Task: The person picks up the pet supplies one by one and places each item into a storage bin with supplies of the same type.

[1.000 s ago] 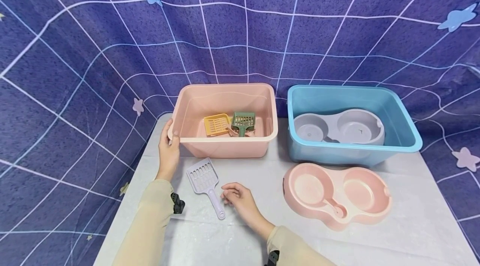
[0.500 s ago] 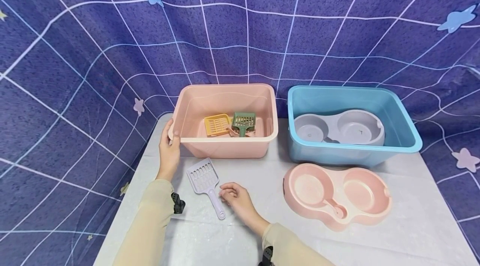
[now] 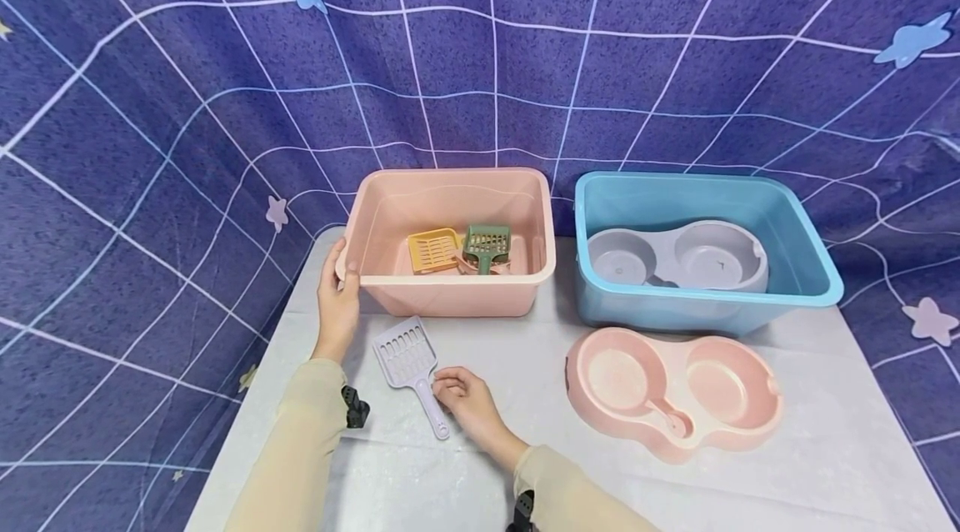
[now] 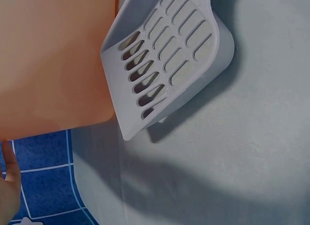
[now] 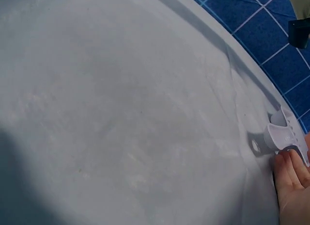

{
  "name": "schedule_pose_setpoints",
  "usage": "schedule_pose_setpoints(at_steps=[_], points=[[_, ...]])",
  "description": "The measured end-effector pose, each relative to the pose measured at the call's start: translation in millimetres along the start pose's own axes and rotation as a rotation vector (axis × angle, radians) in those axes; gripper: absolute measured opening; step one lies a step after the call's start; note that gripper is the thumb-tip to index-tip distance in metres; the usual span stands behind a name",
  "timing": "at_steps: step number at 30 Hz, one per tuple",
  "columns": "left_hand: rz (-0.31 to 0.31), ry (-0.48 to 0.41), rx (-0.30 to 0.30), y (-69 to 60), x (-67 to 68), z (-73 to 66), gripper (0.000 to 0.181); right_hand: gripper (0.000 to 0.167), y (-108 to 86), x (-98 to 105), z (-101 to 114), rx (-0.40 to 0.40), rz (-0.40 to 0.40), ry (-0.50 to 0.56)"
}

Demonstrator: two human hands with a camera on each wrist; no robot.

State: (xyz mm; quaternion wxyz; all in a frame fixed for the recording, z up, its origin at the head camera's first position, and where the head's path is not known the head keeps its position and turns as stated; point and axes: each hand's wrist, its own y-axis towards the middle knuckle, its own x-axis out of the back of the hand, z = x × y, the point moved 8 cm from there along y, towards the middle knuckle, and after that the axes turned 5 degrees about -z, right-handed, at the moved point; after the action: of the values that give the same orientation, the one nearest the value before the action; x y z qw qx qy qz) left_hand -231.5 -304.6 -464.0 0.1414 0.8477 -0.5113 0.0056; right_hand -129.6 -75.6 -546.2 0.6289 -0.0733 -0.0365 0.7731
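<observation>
My left hand [image 3: 337, 311] grips the front left corner of a pink litter box [image 3: 450, 300], thumb at the rim. A lilac litter scoop [image 3: 406, 354] lies in front of the box, its slotted head away from me. My right hand [image 3: 468, 405] is at the right side of its handle, fingers loosely bent, fingertips at the handle's edge. In the right wrist view those fingers [image 5: 290, 171] meet the scoop [image 5: 281, 136]; the thumb's place is unclear. Inside the box lie a yellow scoop [image 3: 435, 251], a green scoop [image 3: 486, 244] and a partly hidden pink piece.
To the right stands a blue litter box [image 3: 705, 311] with a grey double bowl [image 3: 663, 247] inside. In front of it sits a pink double bowl [image 3: 675, 386] on the white tabletop [image 3: 510, 344]. A blue patterned cloth [image 3: 480, 57] hangs behind and at the sides.
My right hand has shifted slightly left, up to the lilac scoop's handle. My left hand, the boxes, the scoops and the bowls stay where they were.
</observation>
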Motion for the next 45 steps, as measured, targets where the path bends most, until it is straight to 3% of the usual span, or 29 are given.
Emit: schedule_pose_setpoints(at_steps=[3,11,20,28,32,41,45], points=[[-0.015,0.006,-0.006,3.1,1.6,11.8,0.048,0.025,0.7,-4,-3,-0.005,-0.002,-0.024],[-0.016,0.009,0.008,2.5,2.5,11.4,0.049,0.026,10.3,-12,-38,-0.039,-0.001,-0.085],[0.012,-0.003,0.03,-7.9,-0.7,-18.4,0.05,0.032,12.2,-13,-42,-0.041,0.005,-0.048],[-0.015,0.006,0.018,1.5,0.7,9.9,0.049,0.035,12.8,-15,-43,-0.059,0.017,-0.043],[-0.014,0.006,0.018,2.2,-0.4,11.6,0.049,0.035,13.1,-15,-42,-0.059,0.022,-0.043],[0.011,-0.002,0.037,-7.8,-1.9,-19.9,0.05,0.035,11.0,-14,-40,-0.067,0.023,-0.039],[0.014,0.02,0.036,-9.4,-1.9,-24.4,0.05,0.035,10.1,-14,-39,-0.069,0.021,-0.033]])
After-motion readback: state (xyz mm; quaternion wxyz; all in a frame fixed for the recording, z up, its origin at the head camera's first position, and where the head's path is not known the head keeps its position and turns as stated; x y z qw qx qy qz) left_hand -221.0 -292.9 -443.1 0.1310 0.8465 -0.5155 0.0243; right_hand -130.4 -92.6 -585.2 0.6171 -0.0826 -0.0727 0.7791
